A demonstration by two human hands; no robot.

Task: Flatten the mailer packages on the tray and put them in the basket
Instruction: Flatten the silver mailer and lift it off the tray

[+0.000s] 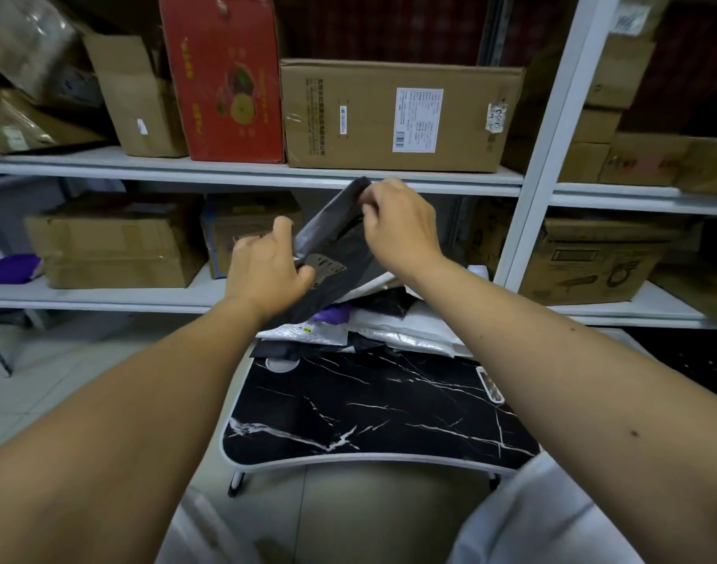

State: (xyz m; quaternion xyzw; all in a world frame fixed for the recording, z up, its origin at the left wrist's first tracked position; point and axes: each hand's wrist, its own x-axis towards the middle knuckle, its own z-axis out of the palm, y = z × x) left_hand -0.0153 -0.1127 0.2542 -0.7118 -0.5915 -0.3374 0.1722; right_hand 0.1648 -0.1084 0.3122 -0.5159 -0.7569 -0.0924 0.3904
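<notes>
1. Grey plastic mailer bag (336,242), tilted up on edge, is held in the air above the far end of the black marble-patterned lap tray (373,413).
2. Left hand (263,274) grips its lower near edge with curled fingers; right hand (397,221) pinches its upper far corner.
3. More white, silver and black mailers (389,327) lie heaped on the tray's far end.
4. Cardboard boxes (397,116) fill the white shelves (243,173) beyond.
</notes>
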